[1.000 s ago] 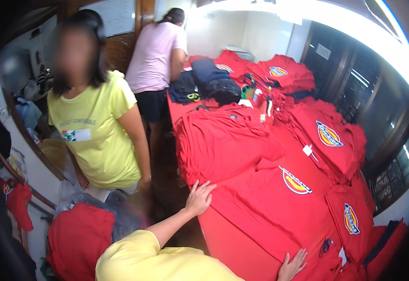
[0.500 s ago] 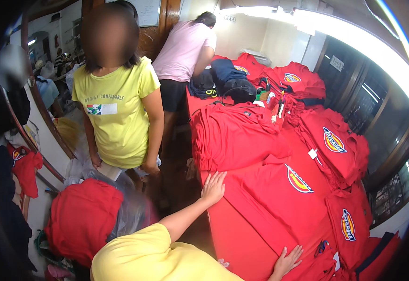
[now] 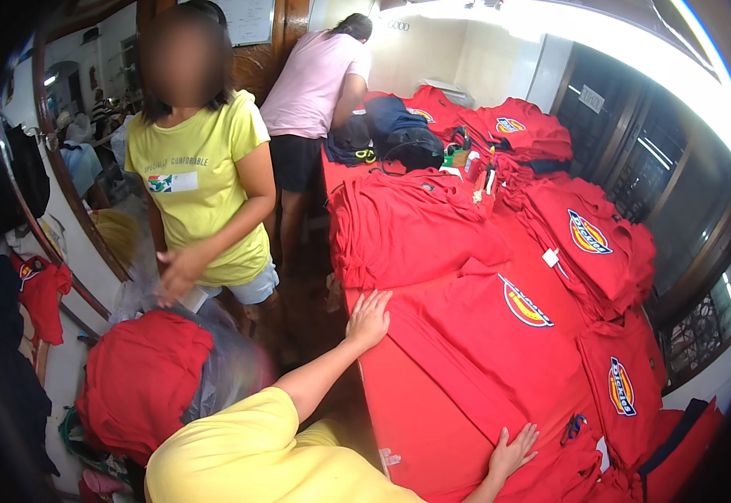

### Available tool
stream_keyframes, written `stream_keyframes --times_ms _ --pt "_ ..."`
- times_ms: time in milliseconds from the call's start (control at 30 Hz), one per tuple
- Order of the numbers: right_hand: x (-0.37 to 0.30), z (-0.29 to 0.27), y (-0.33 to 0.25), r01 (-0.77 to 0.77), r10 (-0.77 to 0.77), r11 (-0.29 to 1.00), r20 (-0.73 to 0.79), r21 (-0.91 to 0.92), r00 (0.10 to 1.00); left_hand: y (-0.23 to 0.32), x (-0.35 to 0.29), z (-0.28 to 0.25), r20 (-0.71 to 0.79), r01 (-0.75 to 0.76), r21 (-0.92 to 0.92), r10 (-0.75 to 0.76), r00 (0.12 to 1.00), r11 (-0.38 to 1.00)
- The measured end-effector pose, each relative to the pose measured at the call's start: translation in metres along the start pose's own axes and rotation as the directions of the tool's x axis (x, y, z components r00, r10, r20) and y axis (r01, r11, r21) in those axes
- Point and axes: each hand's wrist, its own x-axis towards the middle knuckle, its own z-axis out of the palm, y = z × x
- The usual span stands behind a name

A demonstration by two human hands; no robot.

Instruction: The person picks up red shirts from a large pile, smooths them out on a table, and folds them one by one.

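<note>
The left hand (image 3: pixel 369 318), fingers outstretched and grasping nothing, is resting at the edge of the worktop (image 3: pixel 411 436), beside a spread red garment (image 3: pixel 466 335) bearing an emblem. The right hand (image 3: pixel 512 453), fingers likewise extended and holding nothing, is lying near the garment's lower edge. A stack of red clothing (image 3: pixel 415 230) is occupying the worktop just beyond. At left, a translucent plastic bag (image 3: pixel 229 377) is bordering a red cloth heap (image 3: pixel 143 377); how much it is containing cannot be told. A co-worker's blurred hand (image 3: pixel 183 272) is hovering above.
</note>
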Motion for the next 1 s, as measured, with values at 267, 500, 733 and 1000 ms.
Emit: stream_keyframes --times_ms 267,500,733,1000 --pt "0.005 0.009 0.006 0.012 -0.013 1.000 0.000 0.019 1.000 -0.001 0.002 0.000 -0.003 0.027 0.000 -0.027 1.000 1.000" --pt "0.004 0.010 0.010 0.039 -0.038 0.999 -0.023 0.028 0.999 -0.001 0.002 0.001 0.003 0.032 -0.006 -0.032 0.999 0.999" --pt "0.002 0.014 0.006 0.075 -0.069 0.993 -0.070 0.090 0.995 -0.001 0.000 -0.009 -0.095 0.025 -0.107 -0.035 0.995 0.994" --pt "-0.005 0.009 0.009 0.018 -0.015 0.997 -0.046 0.068 0.999 0.170 -0.027 -0.071 0.067 -0.099 -0.883 0.332 0.941 0.459"
